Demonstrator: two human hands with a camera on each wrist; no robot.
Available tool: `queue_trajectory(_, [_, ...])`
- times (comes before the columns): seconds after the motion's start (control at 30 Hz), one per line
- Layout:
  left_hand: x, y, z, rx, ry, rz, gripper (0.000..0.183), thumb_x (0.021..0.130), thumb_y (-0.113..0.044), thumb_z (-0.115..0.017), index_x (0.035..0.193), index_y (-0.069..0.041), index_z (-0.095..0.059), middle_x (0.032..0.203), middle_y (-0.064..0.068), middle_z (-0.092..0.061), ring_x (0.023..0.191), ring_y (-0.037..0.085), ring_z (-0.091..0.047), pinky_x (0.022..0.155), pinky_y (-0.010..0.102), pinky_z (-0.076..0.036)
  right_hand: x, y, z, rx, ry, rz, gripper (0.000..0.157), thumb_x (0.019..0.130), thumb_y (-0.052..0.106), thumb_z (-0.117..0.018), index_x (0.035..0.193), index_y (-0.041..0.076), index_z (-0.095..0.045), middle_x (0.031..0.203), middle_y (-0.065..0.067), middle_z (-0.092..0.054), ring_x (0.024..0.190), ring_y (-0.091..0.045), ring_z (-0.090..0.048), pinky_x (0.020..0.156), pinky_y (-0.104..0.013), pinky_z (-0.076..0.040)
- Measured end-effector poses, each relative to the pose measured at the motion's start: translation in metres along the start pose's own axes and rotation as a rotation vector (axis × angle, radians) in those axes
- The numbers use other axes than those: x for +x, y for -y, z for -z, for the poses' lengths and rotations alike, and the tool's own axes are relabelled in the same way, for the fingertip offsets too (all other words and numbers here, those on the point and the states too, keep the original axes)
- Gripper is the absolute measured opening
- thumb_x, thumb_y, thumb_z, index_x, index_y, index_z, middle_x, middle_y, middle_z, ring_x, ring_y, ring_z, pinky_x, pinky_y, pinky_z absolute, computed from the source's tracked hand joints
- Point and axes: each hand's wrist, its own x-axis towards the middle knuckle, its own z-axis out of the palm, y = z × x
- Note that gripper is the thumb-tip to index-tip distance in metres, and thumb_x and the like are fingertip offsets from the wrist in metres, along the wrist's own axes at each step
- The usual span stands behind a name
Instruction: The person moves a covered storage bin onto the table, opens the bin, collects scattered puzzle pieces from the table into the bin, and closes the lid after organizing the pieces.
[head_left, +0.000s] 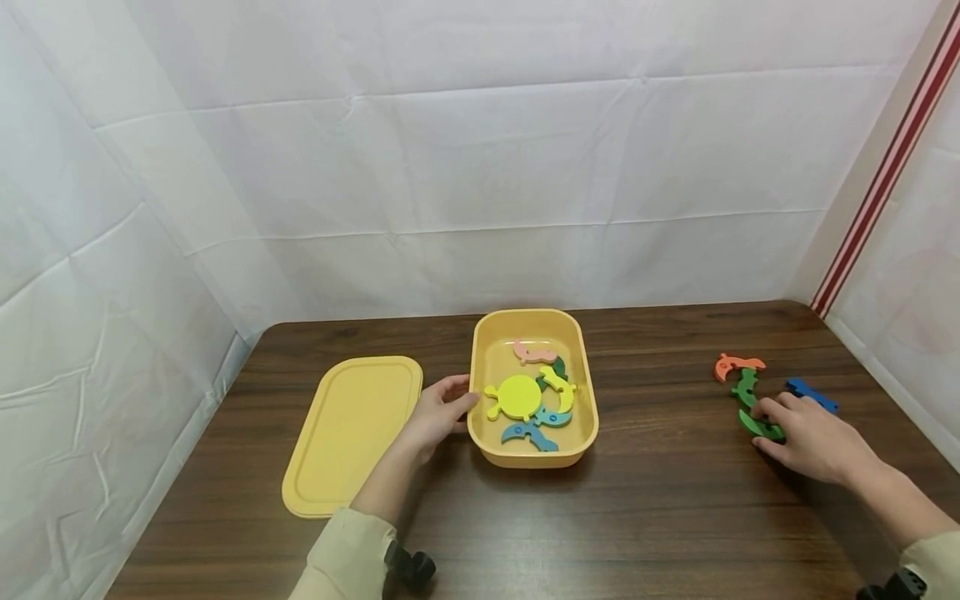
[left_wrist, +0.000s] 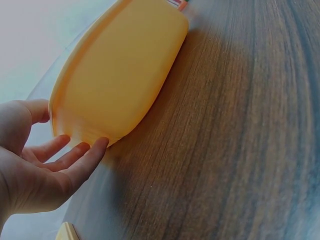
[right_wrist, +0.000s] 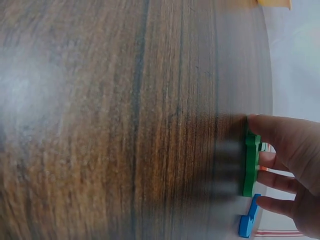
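Note:
My left hand point(head_left: 442, 408) holds the left side of a yellow plastic box point(head_left: 534, 460), thumb at the rim and fingertips against the outer wall point(left_wrist: 115, 70). Inside lie flat animal-shaped pieces: a yellow turtle point(head_left: 519, 397), a yellow curved piece point(head_left: 558, 390), a pink piece point(head_left: 536, 355), blue pieces point(head_left: 529, 435) and a partly covered dark green one. On the right, my right hand point(head_left: 813, 437) pinches a bright green crescent-like piece point(head_left: 759, 427) at the tabletop, thumb at one end and fingers along its side point(right_wrist: 250, 167).
A darker green piece point(head_left: 745, 387) and an orange piece point(head_left: 738, 365) lie just beyond the right hand. Beside its knuckles is a blue piece point(head_left: 812, 394). Left of the box, a flat yellow lid point(head_left: 352, 433) lies on the brown wooden table point(head_left: 660, 517). White cloth hangs behind.

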Motion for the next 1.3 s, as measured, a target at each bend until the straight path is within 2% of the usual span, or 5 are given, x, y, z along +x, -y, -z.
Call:
queue_trajectory(0.3, [-0.001,-0.001,0.0,-0.001,0.003,0.002,0.046,0.092,-0.014,-0.054,0.133,0.002,-0.043,0.126,0.021,-0.049,0.112,0.036,-0.053,0.082,0.04,-0.053,0.003,-0.001,-0.002,0.04,0.012,0.022,0.029,0.069,0.018,-0.079,0.091,0.012,-0.06,0.082,-0.002,-0.058,0.068,-0.014,-0.057,0.053,-0.029,-0.046])
queue_trajectory(0.57, [-0.002,-0.002,-0.001,0.004,-0.001,-0.001,0.045,0.092,-0.014,-0.054,0.133,0.002,-0.043,0.125,0.02,-0.051,0.112,0.036,-0.053,0.082,0.04,-0.053,0.007,0.0,-0.001,0.08,0.099,-0.042,0.025,0.073,0.017,-0.075,0.09,0.01,-0.058,0.079,0.0,-0.056,0.067,-0.01,-0.053,0.053,-0.026,-0.044])
queue_trajectory(0.97, [0.022,0.023,0.003,-0.002,-0.017,0.007,0.044,0.092,-0.016,-0.055,0.133,-0.003,-0.045,0.124,0.017,-0.052,0.107,0.029,-0.057,0.076,0.036,-0.056,0.009,0.002,-0.001,0.094,0.11,-0.026,0.023,0.075,0.015,-0.072,0.089,0.008,-0.056,0.073,0.005,-0.05,0.06,-0.001,-0.041,0.049,-0.021,-0.037])
queue_trajectory(1.13, [0.023,0.026,0.003,0.007,-0.033,0.01,0.043,0.092,-0.017,-0.055,0.132,-0.005,-0.047,0.124,0.015,-0.052,0.105,0.026,-0.058,0.075,0.035,-0.056,0.01,0.002,-0.001,0.098,0.129,-0.039,0.022,0.076,0.016,-0.071,0.089,0.008,-0.056,0.073,0.004,-0.05,0.06,-0.002,-0.041,0.049,-0.02,-0.037])
queue_trajectory(1.3, [0.022,0.025,0.002,0.004,-0.028,0.003,0.042,0.092,-0.017,-0.055,0.132,-0.005,-0.047,0.126,0.016,-0.052,0.105,0.026,-0.059,0.075,0.035,-0.056,0.011,0.001,-0.001,0.092,0.102,-0.036,0.02,0.076,0.016,-0.072,0.088,0.009,-0.056,0.073,0.004,-0.05,0.06,-0.002,-0.041,0.049,-0.021,-0.036])
